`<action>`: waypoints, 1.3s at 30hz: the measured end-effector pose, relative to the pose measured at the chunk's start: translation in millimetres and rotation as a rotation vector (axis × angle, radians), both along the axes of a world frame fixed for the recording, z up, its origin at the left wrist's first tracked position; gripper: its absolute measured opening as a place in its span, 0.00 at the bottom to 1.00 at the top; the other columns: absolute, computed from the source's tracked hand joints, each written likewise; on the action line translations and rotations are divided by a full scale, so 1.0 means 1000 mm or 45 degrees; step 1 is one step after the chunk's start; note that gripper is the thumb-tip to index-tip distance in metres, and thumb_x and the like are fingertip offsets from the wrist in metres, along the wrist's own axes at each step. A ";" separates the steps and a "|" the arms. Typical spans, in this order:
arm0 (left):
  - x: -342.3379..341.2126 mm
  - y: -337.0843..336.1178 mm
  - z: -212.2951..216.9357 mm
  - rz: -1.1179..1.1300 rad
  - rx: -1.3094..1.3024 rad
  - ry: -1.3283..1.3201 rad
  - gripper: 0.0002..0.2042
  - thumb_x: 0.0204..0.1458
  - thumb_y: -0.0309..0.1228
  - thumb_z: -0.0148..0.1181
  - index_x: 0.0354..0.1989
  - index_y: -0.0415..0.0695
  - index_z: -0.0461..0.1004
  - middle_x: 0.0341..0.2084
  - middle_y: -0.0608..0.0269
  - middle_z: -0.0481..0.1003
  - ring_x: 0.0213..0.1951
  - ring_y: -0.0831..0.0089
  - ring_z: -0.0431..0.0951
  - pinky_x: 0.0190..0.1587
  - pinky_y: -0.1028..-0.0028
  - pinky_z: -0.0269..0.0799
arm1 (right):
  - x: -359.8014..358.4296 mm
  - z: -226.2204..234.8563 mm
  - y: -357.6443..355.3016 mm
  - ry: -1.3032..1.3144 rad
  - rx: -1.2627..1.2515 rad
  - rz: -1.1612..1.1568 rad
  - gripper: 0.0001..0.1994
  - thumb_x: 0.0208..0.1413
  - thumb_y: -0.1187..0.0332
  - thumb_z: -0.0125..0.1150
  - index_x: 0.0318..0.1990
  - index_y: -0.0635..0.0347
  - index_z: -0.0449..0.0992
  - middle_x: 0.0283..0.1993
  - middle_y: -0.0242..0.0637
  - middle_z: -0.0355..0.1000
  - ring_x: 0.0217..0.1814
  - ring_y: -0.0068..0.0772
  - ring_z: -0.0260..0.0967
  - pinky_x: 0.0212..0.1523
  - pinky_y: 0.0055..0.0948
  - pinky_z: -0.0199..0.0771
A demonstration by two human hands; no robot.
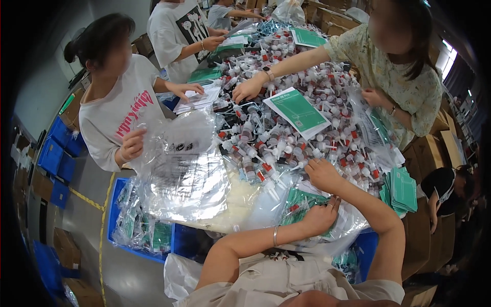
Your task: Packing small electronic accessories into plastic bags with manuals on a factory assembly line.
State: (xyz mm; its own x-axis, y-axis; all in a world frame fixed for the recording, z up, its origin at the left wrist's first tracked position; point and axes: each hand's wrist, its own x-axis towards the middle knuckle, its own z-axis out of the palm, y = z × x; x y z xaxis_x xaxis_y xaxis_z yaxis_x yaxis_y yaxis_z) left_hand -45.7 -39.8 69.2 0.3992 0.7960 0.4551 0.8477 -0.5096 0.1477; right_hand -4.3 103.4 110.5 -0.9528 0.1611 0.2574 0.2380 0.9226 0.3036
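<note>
My left hand [319,219], a silver bangle on its wrist, pinches the edge of a clear plastic bag [332,233] at the near edge of the table. Inside the bag lie a green booklet [295,200] and a small item with a red part. Just beyond it, my right hand [324,175] reaches to the near side of a large heap of small bottles [250,130] with white nozzles and red or brown parts. Its fingers are bent in among the bottles; what they hold is hidden.
A green-and-white booklet [299,113] lies on the heap, and a stack of green booklets [401,188] is at the right. Clear bags [186,174] cover the table's left. Co-workers stand at left, back and right, one hand [248,89] over the heap. A blue crate [176,240] holds filled bags.
</note>
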 end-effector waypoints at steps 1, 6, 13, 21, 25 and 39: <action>-0.003 0.003 0.002 0.000 -0.062 -0.027 0.28 0.40 0.28 0.49 0.53 0.25 0.60 0.47 0.38 0.68 0.23 0.69 0.76 0.23 0.75 0.72 | 0.000 0.004 0.001 0.001 -0.119 0.005 0.05 0.42 0.71 0.52 0.29 0.60 0.67 0.29 0.39 0.66 0.33 0.38 0.67 0.32 0.35 0.68; -0.013 0.016 -0.016 -0.027 -0.120 -0.162 0.32 0.39 0.28 0.51 0.56 0.26 0.56 0.50 0.36 0.65 0.24 0.61 0.77 0.23 0.71 0.72 | -0.035 0.053 -0.008 0.127 -0.821 -0.232 0.06 0.50 0.73 0.47 0.35 0.63 0.63 0.36 0.50 0.68 0.32 0.56 0.69 0.32 0.49 0.68; -0.008 0.023 -0.028 -0.051 -0.293 -0.354 0.30 0.40 0.26 0.52 0.56 0.29 0.56 0.49 0.38 0.66 0.27 0.56 0.77 0.27 0.65 0.73 | -0.075 0.072 -0.007 -0.273 -0.599 -0.094 0.09 0.49 0.70 0.54 0.37 0.61 0.65 0.29 0.46 0.71 0.29 0.51 0.71 0.31 0.44 0.70; -0.007 0.024 -0.044 -0.172 -0.145 -0.456 0.18 0.48 0.28 0.48 0.49 0.37 0.67 0.44 0.46 0.70 0.45 0.58 0.71 0.47 0.58 0.65 | -0.023 0.033 -0.057 -0.470 -0.739 -0.451 0.23 0.50 0.52 0.57 0.38 0.66 0.63 0.19 0.46 0.71 0.22 0.51 0.72 0.23 0.44 0.71; 0.001 0.025 -0.061 -0.255 -0.279 -0.758 0.17 0.51 0.30 0.46 0.49 0.39 0.67 0.47 0.46 0.67 0.50 0.54 0.67 0.53 0.56 0.59 | -0.030 0.029 -0.064 -0.346 -0.784 -0.477 0.23 0.48 0.54 0.58 0.42 0.62 0.61 0.29 0.51 0.73 0.30 0.50 0.73 0.29 0.44 0.72; -0.006 0.024 -0.037 -0.107 -0.027 -0.437 0.24 0.41 0.26 0.50 0.48 0.26 0.63 0.39 0.39 0.72 0.29 0.58 0.77 0.31 0.65 0.72 | -0.042 0.068 -0.036 -0.446 -1.010 -0.305 0.20 0.46 0.80 0.52 0.50 0.61 0.62 0.33 0.46 0.68 0.34 0.54 0.68 0.36 0.46 0.69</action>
State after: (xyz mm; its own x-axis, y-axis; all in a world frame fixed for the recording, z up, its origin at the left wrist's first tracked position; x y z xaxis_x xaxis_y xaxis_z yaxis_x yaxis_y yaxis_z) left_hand -51.4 -15.9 32.3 0.2905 0.7775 0.5577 0.7020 -0.5693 0.4279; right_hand -46.0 67.0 178.0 -0.8738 0.3721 -0.3130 0.4644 0.8295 -0.3102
